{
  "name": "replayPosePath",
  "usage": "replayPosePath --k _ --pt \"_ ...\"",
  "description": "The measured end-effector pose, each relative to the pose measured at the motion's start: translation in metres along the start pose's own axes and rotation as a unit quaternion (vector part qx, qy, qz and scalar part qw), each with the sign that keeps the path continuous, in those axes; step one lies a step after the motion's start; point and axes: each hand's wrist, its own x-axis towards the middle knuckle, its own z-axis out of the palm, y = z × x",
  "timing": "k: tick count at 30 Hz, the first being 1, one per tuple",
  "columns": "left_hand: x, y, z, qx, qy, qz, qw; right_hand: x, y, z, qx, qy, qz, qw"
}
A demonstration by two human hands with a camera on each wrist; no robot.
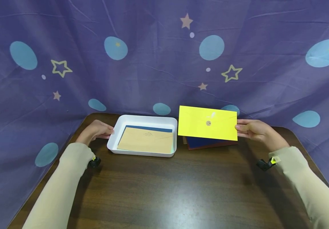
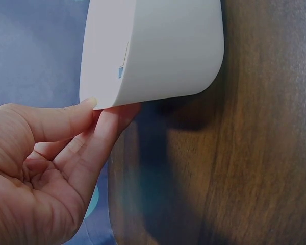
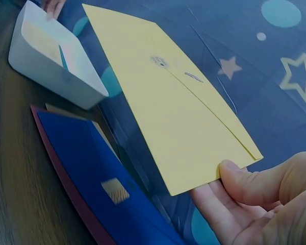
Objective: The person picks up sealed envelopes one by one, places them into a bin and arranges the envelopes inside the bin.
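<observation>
My right hand (image 1: 253,130) pinches a yellow envelope (image 1: 207,122) by its right end, thumb on the face with the round sticker and fingers behind. In the right wrist view the yellow envelope (image 3: 163,107) is raised above a blue envelope (image 3: 92,158) with a sticker. My left hand (image 1: 98,129) pinches the left rim of a white tray (image 1: 143,154); the left wrist view shows thumb and fingers at the rim of the white tray (image 2: 168,51). Inside the tray lies a tan envelope (image 1: 145,140) over a blue one (image 1: 164,129), which is mostly covered.
Below the yellow envelope, a dark red envelope (image 1: 193,148) shows under the blue one, with a tan edge beside it. They lie on a brown wooden table (image 1: 164,187). A purple curtain (image 1: 158,63) with stars and blue ovals hangs right behind the table.
</observation>
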Motion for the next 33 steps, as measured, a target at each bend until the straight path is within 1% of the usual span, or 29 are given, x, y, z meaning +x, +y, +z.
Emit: replayPosePath --k 6,11,17,21,26,28,33 --pt "0.003 -0.002 0.0 -0.002 0.004 0.0 1.0 0.005 -0.003 0.015 0.004 -0.009 0.002 0.9999" --pt "0.005 -0.003 0.0 0.002 0.007 0.001 1.0 0.008 -0.005 0.026 0.0 -0.006 0.001 1.0" --pt "0.006 -0.004 -0.001 0.004 0.009 0.004 0.9999 0.011 -0.006 0.041 -0.028 0.004 0.002 0.9996" --pt "0.005 -0.004 -0.001 0.0 0.003 0.009 1.0 0.014 -0.008 0.052 -0.05 0.014 -0.001 0.9986" --pt "0.004 -0.004 -0.002 -0.004 -0.005 0.016 0.9999 0.016 -0.007 0.064 -0.06 0.023 -0.002 0.9979" --pt "0.004 -0.004 -0.001 -0.005 -0.005 0.018 0.9998 0.016 -0.007 0.068 -0.061 0.026 -0.001 0.9978" --pt "0.003 -0.004 -0.001 0.001 0.003 0.017 0.9998 0.017 -0.005 0.076 -0.087 0.031 -0.002 0.9957"
